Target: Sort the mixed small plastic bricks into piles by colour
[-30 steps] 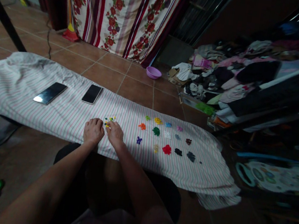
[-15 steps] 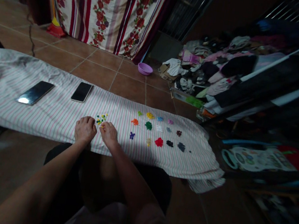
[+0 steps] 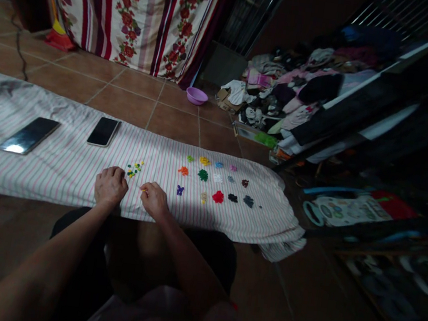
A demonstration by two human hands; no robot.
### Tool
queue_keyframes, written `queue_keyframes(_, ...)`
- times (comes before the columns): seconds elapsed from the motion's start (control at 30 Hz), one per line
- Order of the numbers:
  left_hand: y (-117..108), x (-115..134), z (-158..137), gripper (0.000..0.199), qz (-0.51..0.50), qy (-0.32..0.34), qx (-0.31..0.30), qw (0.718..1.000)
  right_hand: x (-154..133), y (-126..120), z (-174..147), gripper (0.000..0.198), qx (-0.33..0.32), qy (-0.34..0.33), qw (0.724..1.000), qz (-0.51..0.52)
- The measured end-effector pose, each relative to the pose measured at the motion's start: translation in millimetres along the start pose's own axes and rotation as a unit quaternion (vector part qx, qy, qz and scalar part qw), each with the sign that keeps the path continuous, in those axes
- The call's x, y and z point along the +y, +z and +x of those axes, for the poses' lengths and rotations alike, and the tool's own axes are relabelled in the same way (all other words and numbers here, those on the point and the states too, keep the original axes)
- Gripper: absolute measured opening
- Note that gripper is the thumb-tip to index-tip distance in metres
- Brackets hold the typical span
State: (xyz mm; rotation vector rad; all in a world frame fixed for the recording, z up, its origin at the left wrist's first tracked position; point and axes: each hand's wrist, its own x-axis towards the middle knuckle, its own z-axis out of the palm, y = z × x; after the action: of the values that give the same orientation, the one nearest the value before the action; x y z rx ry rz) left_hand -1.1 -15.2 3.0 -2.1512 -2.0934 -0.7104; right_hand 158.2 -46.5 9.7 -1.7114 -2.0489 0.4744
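On a long striped cloth point(image 3: 160, 147), my right hand point(image 3: 155, 200) pinches a small yellow piece point(image 3: 143, 190) between thumb and fingertips. My left hand point(image 3: 110, 186) rests to its left with curled fingers, close to a loose scatter of green, yellow and white pieces point(image 3: 134, 169); whether it holds anything is hidden. Right of my hands lie small piles sorted by colour. Among them are an orange pile point(image 3: 183, 170), a purple pile point(image 3: 180, 191), a yellow pile point(image 3: 204, 161), a dark green pile point(image 3: 203, 175), a red pile point(image 3: 217, 196) and a black pile point(image 3: 233, 198).
Two phones, a larger one point(image 3: 30, 135) and a smaller one point(image 3: 103, 131), lie on the cloth at left. Beyond it, a purple basin point(image 3: 196, 96) stands on the tiled floor before a heap of clothes point(image 3: 271, 91). A floral curtain point(image 3: 147, 13) hangs behind.
My right hand has drawn away from my left hand and the mixed scatter, keeping a yellow piece in its fingers. The whole view has shifted a little to the right.
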Motion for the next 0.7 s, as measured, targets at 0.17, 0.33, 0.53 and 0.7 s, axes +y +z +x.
queue_keyframes(0.17,-2.4,1.1,-0.9,0.024,0.005,0.003,0.000,1.000,14.6,-14.1,-11.7,0.024,0.077,0.016,0.995,0.055)
queue_keyframes(0.33,-3.7,2.2,-0.7,0.023,0.003,-0.005,0.001,1.000,71.0,-62.6,-46.5,0.021,0.224,0.177,0.958,0.029)
queue_keyframes(0.53,-0.8,1.6,-0.4,0.024,0.009,-0.004,0.006,1.000,116.8,-88.0,-75.1,0.023,0.208,0.217,0.954,-0.021)
queue_keyframes(0.7,0.2,0.4,-0.4,0.024,0.017,0.001,0.001,1.000,71.0,-45.8,-55.8,0.018,0.172,0.130,0.976,0.033)
